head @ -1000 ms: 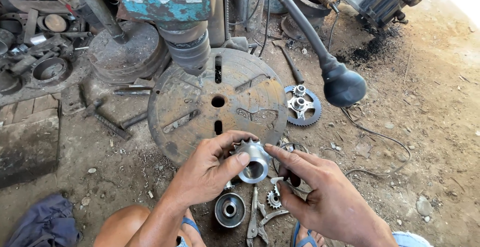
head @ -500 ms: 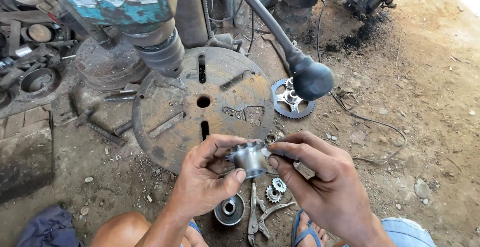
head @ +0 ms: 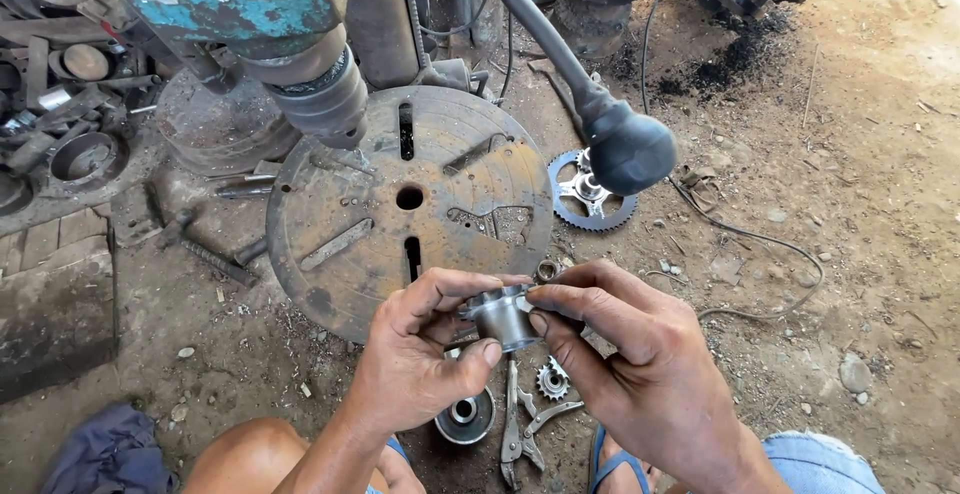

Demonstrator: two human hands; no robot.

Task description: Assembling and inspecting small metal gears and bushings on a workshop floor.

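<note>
Both my hands hold a small grey metal hub part in front of me. My left hand grips it from the left with thumb under and fingers over. My right hand pinches its right end. Just beyond the part lies the round rusty slotted table of a bench drill, with the drill's chuck above it. Below my hands on the dirt lie a round metal cup, pliers and a small sprocket.
A black-knobbed feed lever reaches over a large sprocket on the ground. Scrap metal parts pile at the left. A cable runs across the dirt at right. A blue cloth lies by my knee.
My hands have drawn the metal part lower and closer while turning it. The view has shifted, so the drill table and lever now sit further right and larger.
</note>
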